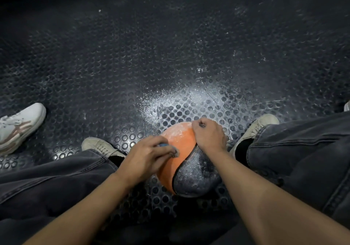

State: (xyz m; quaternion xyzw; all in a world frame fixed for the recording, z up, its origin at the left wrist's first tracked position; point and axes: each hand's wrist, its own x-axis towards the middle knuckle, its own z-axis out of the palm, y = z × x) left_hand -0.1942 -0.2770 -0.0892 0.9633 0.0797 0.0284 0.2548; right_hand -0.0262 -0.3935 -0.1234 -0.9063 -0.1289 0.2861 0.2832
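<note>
An orange and black ball [181, 161], dusted with white powder, sits on the floor between my feet. My left hand [147, 157] lies on its orange left side, fingers curled round a small blue thing [163, 145] that is mostly hidden. My right hand [208, 135] grips the ball's far upper edge with curled fingers, thumb side toward me.
The floor is black rubber matting [132, 64] with round studs, and white powder [180, 97] is scattered just beyond the ball. My shoes [100, 146] [253, 129] flank the ball. Another person's white shoe [17, 125] rests at the far left.
</note>
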